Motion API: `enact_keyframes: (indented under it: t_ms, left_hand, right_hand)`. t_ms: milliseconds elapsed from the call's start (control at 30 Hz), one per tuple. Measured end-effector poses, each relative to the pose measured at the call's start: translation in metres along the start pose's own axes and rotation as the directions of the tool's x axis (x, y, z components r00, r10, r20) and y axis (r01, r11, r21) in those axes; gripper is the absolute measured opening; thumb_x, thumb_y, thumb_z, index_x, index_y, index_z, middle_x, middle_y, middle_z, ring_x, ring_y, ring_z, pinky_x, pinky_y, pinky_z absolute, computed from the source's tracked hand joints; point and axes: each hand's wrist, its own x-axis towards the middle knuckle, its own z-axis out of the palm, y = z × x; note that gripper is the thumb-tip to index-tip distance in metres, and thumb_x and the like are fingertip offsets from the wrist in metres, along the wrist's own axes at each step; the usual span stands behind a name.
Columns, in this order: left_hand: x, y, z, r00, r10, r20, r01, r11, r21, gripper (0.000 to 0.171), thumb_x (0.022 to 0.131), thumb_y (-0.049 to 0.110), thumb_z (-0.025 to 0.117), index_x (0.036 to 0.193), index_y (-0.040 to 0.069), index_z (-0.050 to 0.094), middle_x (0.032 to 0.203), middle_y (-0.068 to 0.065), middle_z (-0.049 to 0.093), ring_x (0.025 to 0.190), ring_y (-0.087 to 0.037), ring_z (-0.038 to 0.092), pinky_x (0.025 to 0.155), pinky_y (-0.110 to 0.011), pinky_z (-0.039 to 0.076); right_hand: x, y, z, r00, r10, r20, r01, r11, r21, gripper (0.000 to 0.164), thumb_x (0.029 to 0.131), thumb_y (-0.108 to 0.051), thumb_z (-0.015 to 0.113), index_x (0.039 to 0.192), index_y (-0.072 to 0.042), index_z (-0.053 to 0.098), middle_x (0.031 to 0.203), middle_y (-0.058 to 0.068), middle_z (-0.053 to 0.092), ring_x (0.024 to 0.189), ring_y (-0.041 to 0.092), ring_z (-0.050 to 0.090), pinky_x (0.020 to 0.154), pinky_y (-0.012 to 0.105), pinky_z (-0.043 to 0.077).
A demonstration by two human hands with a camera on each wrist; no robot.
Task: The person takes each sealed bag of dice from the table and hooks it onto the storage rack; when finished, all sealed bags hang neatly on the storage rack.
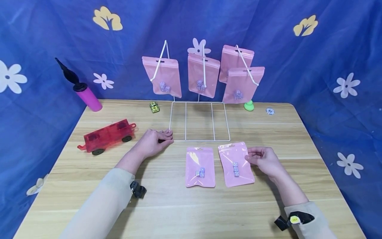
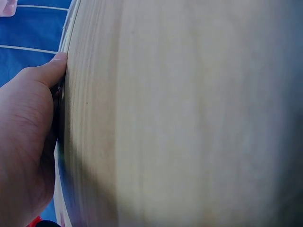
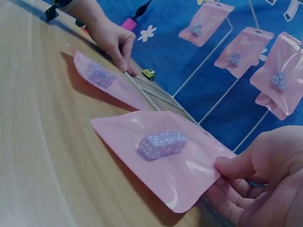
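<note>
My right hand [image 1: 264, 159] pinches the right edge of a pink zip pouch [image 1: 238, 179], thumb on top; several lilac dice [image 3: 163, 144] show through it. A second pink pouch [image 1: 194, 161] with dice lies flat to its left on the table. At the front left corner of a white wire rack [image 1: 203, 141], my left hand [image 1: 152, 143] grips the base wire between thumb and fingers. More pink pouches hang from the rack's arms: one on the left [image 1: 162, 74], one in the middle [image 1: 204, 74] and two on the right [image 1: 244, 84].
A red toy wagon [image 1: 107, 134] stands left of the rack, with a magenta pump [image 1: 91, 99] behind it. Along the back are a small yellow-green toy car [image 1: 154, 107], a green knobbed piece [image 1: 249, 106] and a poker chip [image 1: 270, 111]. Blue flowered cloth [image 1: 268, 49] surrounds the table.
</note>
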Motion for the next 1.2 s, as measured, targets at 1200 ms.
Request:
enact_keyframes:
  t_ms: [1200]
  left_hand:
    - [0.0,0.001,0.0,1.0,0.001,-0.004,-0.001,1.0,0.01,0.026,0.096,0.021,0.082,0.116,0.005,0.081,0.13,-0.011,0.071,0.128,-0.03,0.064,0.114,-0.049,0.045]
  right_hand:
    - [-0.012,-0.085,-0.016,0.957,-0.282,-0.067,0.28,0.959,-0.03,0.015,0.096,0.007,0.073,0.105,0.018,0.069,0.085,0.002,0.074,0.076,0.009,0.066,0.063,0.02,0.054]
